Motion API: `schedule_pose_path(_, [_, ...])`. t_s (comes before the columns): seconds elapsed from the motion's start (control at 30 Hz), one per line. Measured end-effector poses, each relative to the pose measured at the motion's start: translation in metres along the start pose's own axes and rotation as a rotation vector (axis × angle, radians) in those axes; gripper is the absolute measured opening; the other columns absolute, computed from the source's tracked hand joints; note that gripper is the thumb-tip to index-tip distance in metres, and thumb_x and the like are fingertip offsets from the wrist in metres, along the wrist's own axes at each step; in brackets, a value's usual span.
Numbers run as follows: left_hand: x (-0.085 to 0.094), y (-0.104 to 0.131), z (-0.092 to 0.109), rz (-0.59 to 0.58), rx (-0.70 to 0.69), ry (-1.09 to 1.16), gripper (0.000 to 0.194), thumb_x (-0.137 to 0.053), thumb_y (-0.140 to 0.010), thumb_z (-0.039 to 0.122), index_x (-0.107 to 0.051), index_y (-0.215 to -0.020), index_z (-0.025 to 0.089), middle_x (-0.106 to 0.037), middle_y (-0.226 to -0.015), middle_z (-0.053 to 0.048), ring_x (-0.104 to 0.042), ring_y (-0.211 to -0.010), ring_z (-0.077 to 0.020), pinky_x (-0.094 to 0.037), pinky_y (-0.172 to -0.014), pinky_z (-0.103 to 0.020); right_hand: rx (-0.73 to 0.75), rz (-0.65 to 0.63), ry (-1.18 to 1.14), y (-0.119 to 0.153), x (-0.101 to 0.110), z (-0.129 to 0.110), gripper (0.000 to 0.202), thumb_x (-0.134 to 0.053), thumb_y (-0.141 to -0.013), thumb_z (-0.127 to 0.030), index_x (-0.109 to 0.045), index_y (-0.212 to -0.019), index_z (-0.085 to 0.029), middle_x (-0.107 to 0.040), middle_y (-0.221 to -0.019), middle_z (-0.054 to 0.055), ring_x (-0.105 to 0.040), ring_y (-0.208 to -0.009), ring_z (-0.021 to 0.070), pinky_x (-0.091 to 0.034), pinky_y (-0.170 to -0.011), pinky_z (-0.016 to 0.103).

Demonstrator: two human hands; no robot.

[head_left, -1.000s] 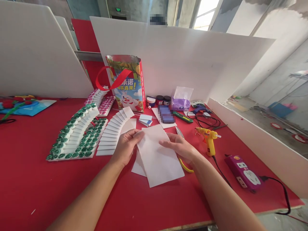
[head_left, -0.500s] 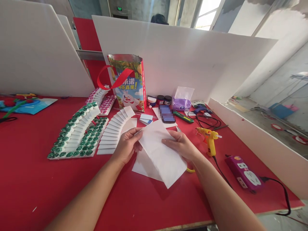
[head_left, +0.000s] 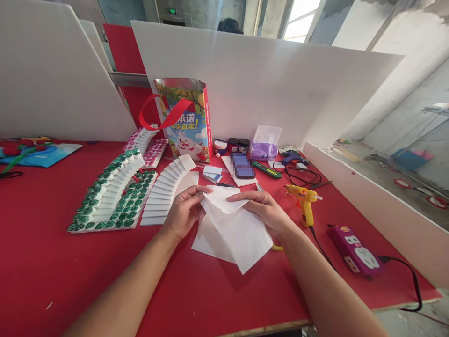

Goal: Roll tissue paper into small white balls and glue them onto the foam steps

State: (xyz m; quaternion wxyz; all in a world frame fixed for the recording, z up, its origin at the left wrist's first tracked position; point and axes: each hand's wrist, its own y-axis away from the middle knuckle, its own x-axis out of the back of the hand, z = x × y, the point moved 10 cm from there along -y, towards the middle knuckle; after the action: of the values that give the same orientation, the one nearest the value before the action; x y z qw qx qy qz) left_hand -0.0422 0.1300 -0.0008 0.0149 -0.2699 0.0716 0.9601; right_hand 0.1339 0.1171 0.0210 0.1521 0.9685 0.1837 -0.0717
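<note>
A thin white sheet is held between my two hands, its top corner folded down toward me. My left hand pinches the sheet's upper left edge. On the other side, my right hand has its thumb and fingers closed on the folded flap. Another white sheet lies beneath on the red table. A yellow scissor handle shows beside the sheet, under my right wrist. Left of my hands stands a fanned row of white strips, near a piece covered in green rosettes.
A yellow glue gun and a purple power strip with cables lie at right. Farther back are a phone, a green cutter, a tissue pack, jars and a printed bag.
The sheet's top corner, upright before, is now folded down. My right hand has moved slightly left with its fingers on the flap. The left hand keeps its hold.
</note>
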Motion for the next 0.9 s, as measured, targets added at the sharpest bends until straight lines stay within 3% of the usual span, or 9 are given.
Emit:
schedule_pose_path(0.27, [0.006,-0.001,-0.005,0.022,0.031,-0.043,0.035,-0.089,-0.064,0.034,-0.074,-0.09,0.016,-0.06,-0.062,0.003,-0.047,-0.048,-0.0067,-0.032,-0.041,-0.017,0.006,-0.01,0.061,-0.004,0.0,0.002,0.05,-0.085,-0.07,-0.05,-0.078,-0.109,-0.019,-0.076,-0.084,0.003,-0.066,-0.066,0.0153,-0.047,-0.06,0.026])
schedule_pose_path(0.43, [-0.002,0.002,-0.008,-0.033,0.028,-0.221,0.04,-0.085,-0.072,0.048,-0.068,-0.09,0.017,-0.056,-0.062,0.005,-0.042,-0.046,-0.0063,-0.031,-0.04,-0.018,0.033,-0.032,0.176,-0.007,-0.001,0.002,0.052,-0.08,-0.073,-0.06,-0.07,-0.097,-0.015,-0.071,-0.08,0.003,-0.064,-0.067,0.016,-0.048,-0.061,0.027])
schedule_pose_path(0.6, [-0.014,0.007,-0.012,-0.147,0.001,-0.407,0.039,-0.072,-0.086,0.056,-0.064,-0.09,0.018,-0.053,-0.064,0.005,-0.045,-0.052,-0.0073,-0.033,-0.043,-0.017,0.09,-0.076,0.235,-0.006,-0.015,-0.001,0.052,-0.071,-0.079,-0.068,-0.058,-0.085,-0.018,-0.061,-0.078,0.0,-0.056,-0.067,0.0132,-0.045,-0.059,0.025])
schedule_pose_path(0.73, [-0.02,0.012,-0.015,-0.189,0.046,-0.466,0.043,-0.074,-0.084,0.059,-0.064,-0.097,0.019,-0.06,-0.068,0.004,-0.052,-0.054,-0.0092,-0.036,-0.044,-0.017,0.187,-0.1,0.344,-0.004,-0.03,-0.005,0.045,-0.059,-0.091,-0.062,-0.047,-0.079,-0.02,-0.048,-0.071,-0.004,-0.043,-0.061,0.01,-0.036,-0.053,0.024])
schedule_pose_path(0.9, [-0.033,0.016,-0.014,-0.265,0.058,-0.401,0.054,-0.083,-0.075,0.056,-0.063,-0.108,0.018,-0.069,-0.073,0.001,-0.062,-0.061,-0.0132,-0.047,-0.056,-0.021,0.295,-0.037,0.606,0.001,-0.035,-0.013,0.031,-0.041,-0.103,-0.043,-0.044,-0.081,-0.021,-0.048,-0.07,-0.003,-0.043,-0.06,0.0111,-0.034,-0.054,0.025])
